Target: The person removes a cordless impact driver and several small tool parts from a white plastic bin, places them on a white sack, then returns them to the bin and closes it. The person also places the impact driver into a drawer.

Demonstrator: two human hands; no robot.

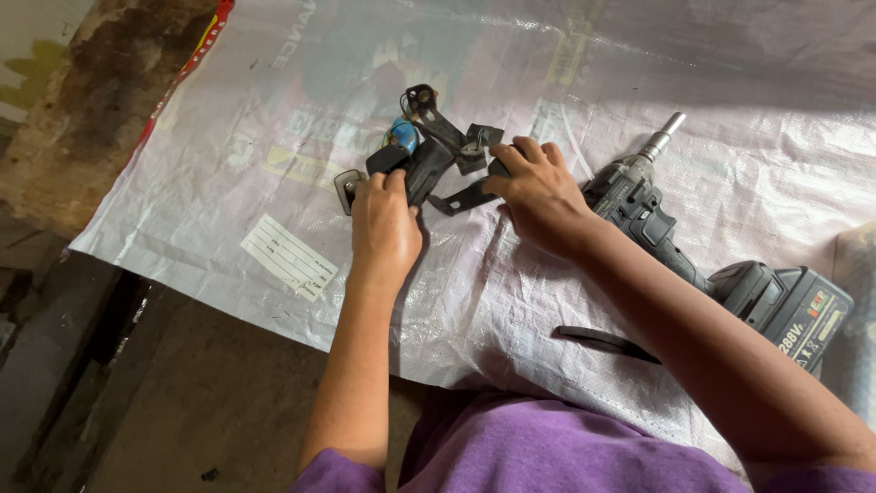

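Both hands are on the same thing in the head view: the left hand (383, 224) has its fingers curled over the near end of a black bracket assembly (436, 155), and the right hand (538, 192) is closed down on the other end, fingertips pressing one of the flat arms. So each hand is clamped on the part, not open. The assembly sits on a white woven plastic sheet (639, 55) spread over the work surface, roughly in the middle, with a small blue piece (403, 135) sticking up near the left hand's fingertips. It looks like rigid plastic and metal with several arms poking out at odd angles, so probably light but awkward, and stiff enough not to flex. The chunky central body seems like the sensible spot to grab; the thin arms and the blue bit look easier to bend or snap. Just beside the right wrist lies a cordless drill (639, 196) with its battery pack (789, 306), untouched, and a dark blade-like tool (602, 340) lies nearer the purple clothing (547, 447).
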